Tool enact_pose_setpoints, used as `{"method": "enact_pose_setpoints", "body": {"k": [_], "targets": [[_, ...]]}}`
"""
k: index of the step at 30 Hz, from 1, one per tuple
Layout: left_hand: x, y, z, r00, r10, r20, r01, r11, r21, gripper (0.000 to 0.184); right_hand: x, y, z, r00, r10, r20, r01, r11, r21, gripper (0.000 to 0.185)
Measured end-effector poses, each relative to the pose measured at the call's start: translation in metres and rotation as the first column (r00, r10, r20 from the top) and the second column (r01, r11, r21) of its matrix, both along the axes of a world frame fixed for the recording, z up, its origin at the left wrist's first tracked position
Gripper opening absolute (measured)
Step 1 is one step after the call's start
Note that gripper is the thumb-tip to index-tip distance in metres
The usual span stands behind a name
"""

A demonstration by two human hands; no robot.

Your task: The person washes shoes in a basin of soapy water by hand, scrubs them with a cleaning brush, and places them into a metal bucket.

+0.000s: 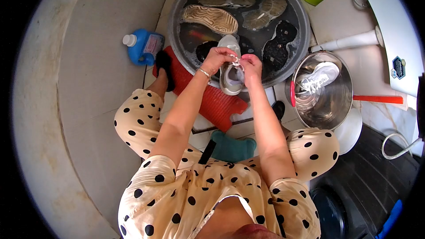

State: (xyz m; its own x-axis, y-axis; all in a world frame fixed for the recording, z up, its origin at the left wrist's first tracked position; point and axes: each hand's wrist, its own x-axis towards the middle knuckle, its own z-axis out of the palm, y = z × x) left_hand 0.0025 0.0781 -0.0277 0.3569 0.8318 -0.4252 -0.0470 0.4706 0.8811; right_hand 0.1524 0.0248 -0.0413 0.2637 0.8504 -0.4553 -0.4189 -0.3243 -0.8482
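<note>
Round grey basin [305, 31]: because it holds dark water [290, 15] and other shoes [210, 19], anything slipping off its near edge could sink.
Low light-grey shoe [226, 79]: lies across that edge, toe over water; a hard tug could tip it.
Left hand [214, 59], right hand [252, 67]: fingers nearly closed, pinching thin white laces [236, 61].
Laces: uneven pulling could tighten them.

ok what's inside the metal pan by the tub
A white shoe with white laces is in the pan, and some shiny bare metal shows beside it. The shoe covers the surface beneath, so anything under it can't be seen.
</note>
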Motion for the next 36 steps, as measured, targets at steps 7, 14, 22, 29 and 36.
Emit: {"method": "enact_pose_setpoints", "body": {"k": [7, 14, 22, 29, 36], "targets": [[0.018, -0.012, 0.005, 0.861, 0.144, -0.489, 0.164, 0.83, 0.533, 0.011, 0.006, 0.005, -0.006, 0.987, 0.013, -0.157, -0.023, 0.998, -0.065, 0.013], [0.028, -0.029, 0.01, 0.815, 0.297, -0.498, 0.088, 0.786, 0.612, 0.015, 0.017, 0.013, -0.018, 0.966, 0.201, -0.162, -0.227, 0.96, -0.163, 0.014], [0.028, -0.031, 0.015, 0.858, 0.252, -0.447, 0.111, 0.759, 0.641, 0.015, 0.024, 0.012, -0.018, 0.85, -0.027, -0.526, -0.072, 0.983, -0.168, 0.007], [0.028, -0.034, 0.003, 0.797, 0.356, -0.488, 0.129, 0.69, 0.713, 0.013, 0.026, 0.011, -0.015, 0.837, 0.008, -0.547, -0.131, 0.974, -0.186, 0.011], [0.029, -0.039, 0.005, 0.808, 0.364, -0.463, 0.1, 0.69, 0.717, 0.013, 0.018, 0.011, 0.008, 0.944, 0.062, -0.324, -0.134, 0.969, -0.205, 0.006]]}}
